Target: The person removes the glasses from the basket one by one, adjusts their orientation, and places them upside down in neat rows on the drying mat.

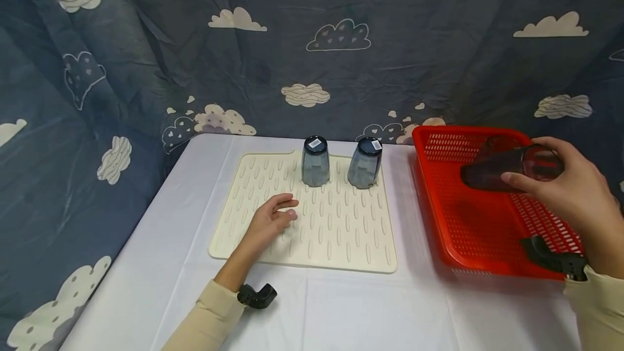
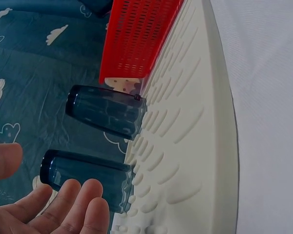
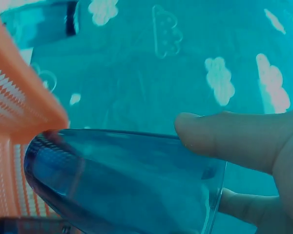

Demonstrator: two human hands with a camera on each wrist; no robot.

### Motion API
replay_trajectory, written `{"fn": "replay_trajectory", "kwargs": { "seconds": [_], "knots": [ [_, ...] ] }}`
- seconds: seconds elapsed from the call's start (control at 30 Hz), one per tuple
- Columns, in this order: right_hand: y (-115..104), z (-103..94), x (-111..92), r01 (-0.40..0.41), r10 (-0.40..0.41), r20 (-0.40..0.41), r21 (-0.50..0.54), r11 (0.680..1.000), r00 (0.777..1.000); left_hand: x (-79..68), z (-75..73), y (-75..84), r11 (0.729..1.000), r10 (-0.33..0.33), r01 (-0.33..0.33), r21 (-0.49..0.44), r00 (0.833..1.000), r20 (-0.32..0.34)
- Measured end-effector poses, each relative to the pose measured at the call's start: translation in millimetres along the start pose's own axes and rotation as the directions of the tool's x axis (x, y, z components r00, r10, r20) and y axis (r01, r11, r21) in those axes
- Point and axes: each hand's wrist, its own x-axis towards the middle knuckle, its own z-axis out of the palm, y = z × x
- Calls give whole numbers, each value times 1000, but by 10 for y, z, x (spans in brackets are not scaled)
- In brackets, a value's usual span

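A white-covered desk [image 1: 370, 310] carries a red basket [image 1: 436, 221] at the right and a ribbed cream mat [image 1: 317, 248] at the middle. The left hand [image 1: 265, 226] hangs over the mat, its fingers loosely bent around nothing. The right hand [image 1: 580, 191] grasps a dark tinted glass [image 1: 492, 172], thumb and fingers about its mouth end; the glass tips nearly onto its side above the basket, base pointing toward the mat. Another glass [image 1: 502, 144] lies in the basket, partly hidden behind it. Two glasses [image 1: 316, 168] [image 1: 363, 169] stand mouth-down on the mat's far part, slightly apart, small labels [image 1: 315, 143] on their bases.

The held glass looks rigid, slick and breakable, probably modest in weight with a thicker, heavier base. The smooth wall likely calls for a firm, even wrap around the middle; the thin rim seems the weakest place to pinch.
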Motion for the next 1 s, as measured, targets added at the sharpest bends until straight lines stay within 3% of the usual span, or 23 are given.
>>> {"fn": "replay_trajectory", "kwargs": {
  "seconds": [0.5,0.73,1.0],
  "knots": [
    [-371,115,-129,86,-88,19,110,990,996,-11,-11,-6,1000,12,-12,-5,1000,3],
    [-518,263,-135,170,-188,75,203,964,979,-15,-8,-14,1000,5,-4,-20,1000,14],
    [-818,426,-124,197,-228,89,267,943,970,-36,-36,-31,999,-32,32,-22,999,-17]
  ]
}}
